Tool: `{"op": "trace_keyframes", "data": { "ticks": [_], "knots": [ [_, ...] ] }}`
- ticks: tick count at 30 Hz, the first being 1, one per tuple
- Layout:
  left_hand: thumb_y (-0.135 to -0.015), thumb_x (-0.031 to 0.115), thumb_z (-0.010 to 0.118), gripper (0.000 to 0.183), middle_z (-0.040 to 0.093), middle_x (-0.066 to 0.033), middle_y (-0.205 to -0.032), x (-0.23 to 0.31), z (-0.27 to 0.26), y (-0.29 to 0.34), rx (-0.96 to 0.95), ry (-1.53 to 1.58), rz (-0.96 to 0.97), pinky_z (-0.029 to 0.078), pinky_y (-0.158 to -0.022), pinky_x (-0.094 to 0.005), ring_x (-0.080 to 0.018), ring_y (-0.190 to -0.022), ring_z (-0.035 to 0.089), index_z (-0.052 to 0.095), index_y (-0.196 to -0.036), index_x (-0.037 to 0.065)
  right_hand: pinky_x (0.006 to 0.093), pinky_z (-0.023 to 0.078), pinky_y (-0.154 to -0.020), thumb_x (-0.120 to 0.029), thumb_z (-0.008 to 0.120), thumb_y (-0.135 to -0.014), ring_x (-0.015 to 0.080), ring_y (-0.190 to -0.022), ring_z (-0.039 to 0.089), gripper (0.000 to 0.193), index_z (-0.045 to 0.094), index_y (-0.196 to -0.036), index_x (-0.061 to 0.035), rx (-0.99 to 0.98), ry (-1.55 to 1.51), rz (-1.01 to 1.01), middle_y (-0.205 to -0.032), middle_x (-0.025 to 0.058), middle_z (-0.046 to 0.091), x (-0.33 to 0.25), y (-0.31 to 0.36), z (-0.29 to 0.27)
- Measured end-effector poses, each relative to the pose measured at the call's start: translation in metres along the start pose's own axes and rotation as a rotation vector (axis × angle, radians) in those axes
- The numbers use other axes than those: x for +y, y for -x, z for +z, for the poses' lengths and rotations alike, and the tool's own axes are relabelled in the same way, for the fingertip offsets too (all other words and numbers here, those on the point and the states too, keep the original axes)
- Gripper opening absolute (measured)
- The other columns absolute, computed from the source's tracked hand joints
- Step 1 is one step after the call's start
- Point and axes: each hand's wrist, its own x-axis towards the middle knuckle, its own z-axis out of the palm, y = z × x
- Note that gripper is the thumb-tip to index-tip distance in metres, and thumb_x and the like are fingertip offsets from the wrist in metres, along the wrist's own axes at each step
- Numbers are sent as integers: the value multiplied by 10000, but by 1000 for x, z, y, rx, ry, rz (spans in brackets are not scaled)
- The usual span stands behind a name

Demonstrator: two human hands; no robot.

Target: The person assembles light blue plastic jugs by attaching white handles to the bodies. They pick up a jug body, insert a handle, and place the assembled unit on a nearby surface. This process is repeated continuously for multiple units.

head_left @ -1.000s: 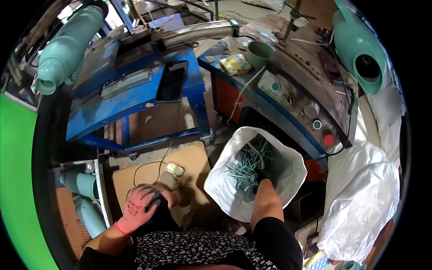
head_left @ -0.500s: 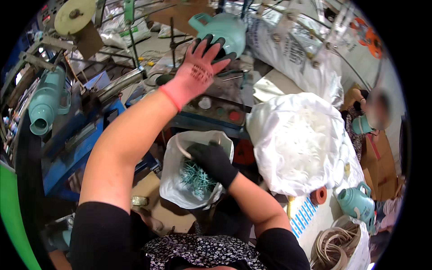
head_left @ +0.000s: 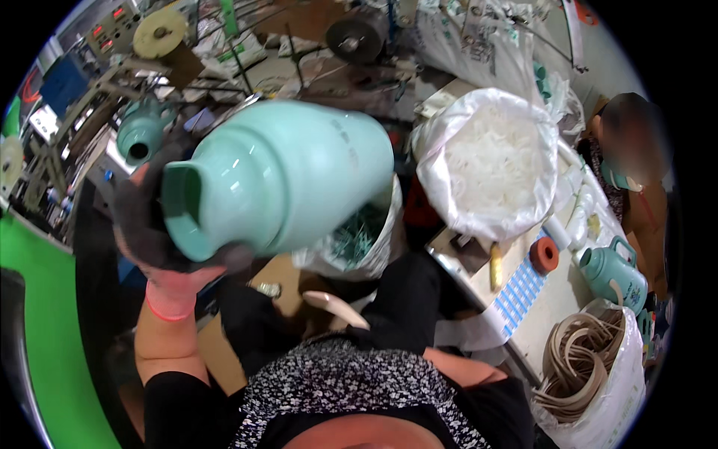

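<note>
A large glossy teal vacuum jug body lies sideways in front of me, its open mouth toward the left. My left hand, in a pink glove with a dark palm, is closed round the mouth end; some fingers are hidden behind it. My right hand does not show; only a bit of the right forearm appears beside the floral apron. A cream curved strip, like a carrying strap, juts over my lap. Partly behind the jug stands a white bag of spiky teal plastic pieces.
A white sack of translucent white pieces stands right of centre. On the right bench are a red-brown roll, another teal jug and a bag of beige coiled strips. Another jug lies far left. A person sits far right.
My left hand has brought the teal jug from the machine bench toward me. My right hand has left the bag of teal pieces and dropped out of sight. The view has shifted.
</note>
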Motion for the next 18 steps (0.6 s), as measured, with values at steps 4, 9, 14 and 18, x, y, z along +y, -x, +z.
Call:
{"op": "trace_keyframes", "data": {
  "ticks": [4, 9, 14, 18],
  "knots": [
    [-641, 347, 817, 1027, 439, -167, -1321, 34, -70, 65, 130, 220, -355, 394, -1015, -458, -298, -1188, 472, 234, -1434, 57, 401, 411, -602, -235, 676, -771, 236, -631, 531, 157, 649, -843, -98, 497, 999, -740, -687, 63, 561, -98, 6, 13],
    [-669, 244, 758, 966, 368, -188, -1399, 57, -85, 114, 246, 268, -461, 307, -1082, -501, -350, -1287, 376, 206, -1449, 103, 413, 478, -723, -196, 685, -756, 359, -814, 614, 252, 653, -959, -51, 718, 1011, -557, -855, 171, 639, -56, -18, -35],
    [-757, 362, 741, 937, 340, -257, -1409, 68, -126, 145, 208, -102, -397, 417, -1007, -515, -402, -1255, 425, 147, -1439, 117, 379, 494, -726, -176, 675, -800, 303, -804, 645, 320, 619, -1090, -53, 839, 778, -601, -882, 175, 648, -102, -26, -61],
    [-872, 425, 617, 777, 398, -286, -1349, 64, -144, 149, 193, -433, -191, 526, -885, -502, -416, -1164, 506, 163, -1419, 111, 302, 473, -649, -178, 680, -848, 146, -691, 590, 296, 617, -1088, -17, 862, 231, -689, -798, 25, 625, -151, -32, -42]
  ]
}}
